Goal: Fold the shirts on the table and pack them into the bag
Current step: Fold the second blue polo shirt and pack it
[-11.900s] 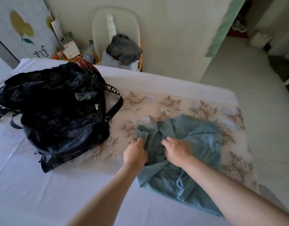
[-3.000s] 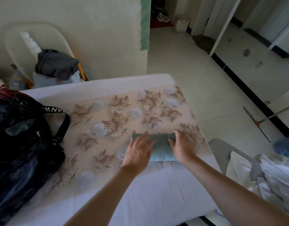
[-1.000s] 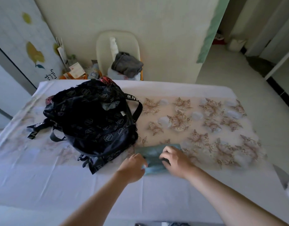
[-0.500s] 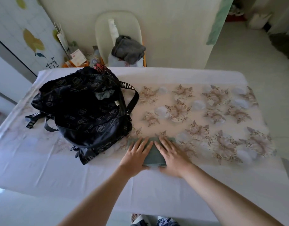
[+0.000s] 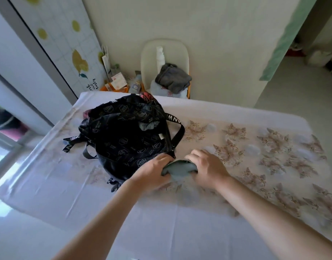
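Both hands clasp the folded shirt [image 5: 179, 168] by its ends just right of the bag [image 5: 131, 132], its long axis pointing at the bag, my left hand [image 5: 154, 171] nearer, right hand [image 5: 204, 167] farther.

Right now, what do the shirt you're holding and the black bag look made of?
The folded shirt looks like a soft, matte teal knit, likely cotton: it bulges between the left hand and right hand. The bag looks like a thin black synthetic, probably nylon or polyester: it has a slight sheen, crumpled slumping folds and pale printed logos.
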Demonstrator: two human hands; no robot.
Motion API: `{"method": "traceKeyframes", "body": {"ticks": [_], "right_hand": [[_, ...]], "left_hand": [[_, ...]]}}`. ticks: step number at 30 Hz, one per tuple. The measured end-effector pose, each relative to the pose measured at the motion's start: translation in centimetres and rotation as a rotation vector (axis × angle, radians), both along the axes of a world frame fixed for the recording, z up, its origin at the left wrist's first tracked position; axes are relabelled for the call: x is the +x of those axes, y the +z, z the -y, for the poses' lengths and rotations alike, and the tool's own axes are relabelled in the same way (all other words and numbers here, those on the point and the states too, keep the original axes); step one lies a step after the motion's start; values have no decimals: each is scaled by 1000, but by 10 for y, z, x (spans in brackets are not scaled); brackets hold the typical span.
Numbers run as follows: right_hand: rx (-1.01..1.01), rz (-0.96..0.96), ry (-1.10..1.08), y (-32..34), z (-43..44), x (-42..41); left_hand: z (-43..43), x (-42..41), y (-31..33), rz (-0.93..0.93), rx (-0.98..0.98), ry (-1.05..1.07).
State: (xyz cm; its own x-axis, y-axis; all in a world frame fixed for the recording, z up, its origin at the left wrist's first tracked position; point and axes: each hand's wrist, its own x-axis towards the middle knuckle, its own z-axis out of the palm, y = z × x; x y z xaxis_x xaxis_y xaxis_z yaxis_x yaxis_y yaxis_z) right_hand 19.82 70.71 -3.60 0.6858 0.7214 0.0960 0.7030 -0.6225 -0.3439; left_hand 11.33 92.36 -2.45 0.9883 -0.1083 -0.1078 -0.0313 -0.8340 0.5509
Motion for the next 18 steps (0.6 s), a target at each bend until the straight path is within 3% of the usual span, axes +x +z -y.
{"method": "traceKeyframes", "body": {"ticks": [6, 10, 13, 18], "right_hand": [[256, -35, -61, 28, -99, 26], [237, -51, -51, 47, -160, 39], [234, -188, -107, 66, -203, 46], [191, -425, -305, 44, -244, 64]], "left_hand": [[-106, -1, 15, 187, -120, 273], [-146, 1, 11, -17, -253, 238], [-176, 14, 24, -195, -381, 162], [-223, 35, 15, -171, -24, 355]]}}
